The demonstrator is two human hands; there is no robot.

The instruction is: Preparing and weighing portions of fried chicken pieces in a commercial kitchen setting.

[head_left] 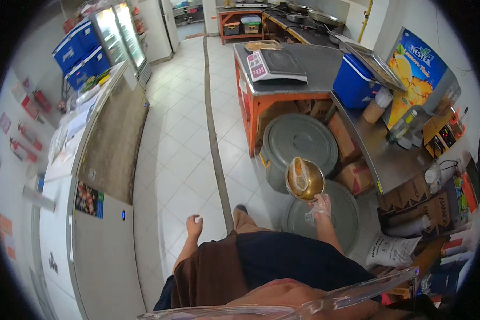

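Note:
My right hand (319,207), in a thin clear plastic glove, grips the near rim of a metal bowl (316,184). Inside the bowl lies an orange-tan item with a pale or see-through edge (300,173); its kind is unclear. The bowl is held above two large round grey lidded bins, one farther off (300,140) and one nearer (333,226). To the left of my body, my bare left hand (194,226) hangs over the tiled floor. Its fingers are loosely bent and a little apart, with nothing seen in them.
Ahead stands an orange-framed table (258,101) with a scale (276,66) on top. On the right, a metal counter (394,165) carries a blue cooler (353,79) and bottles. Boxes and a white sack (392,250) are low at right. A long white freezer (104,250) lines the left.

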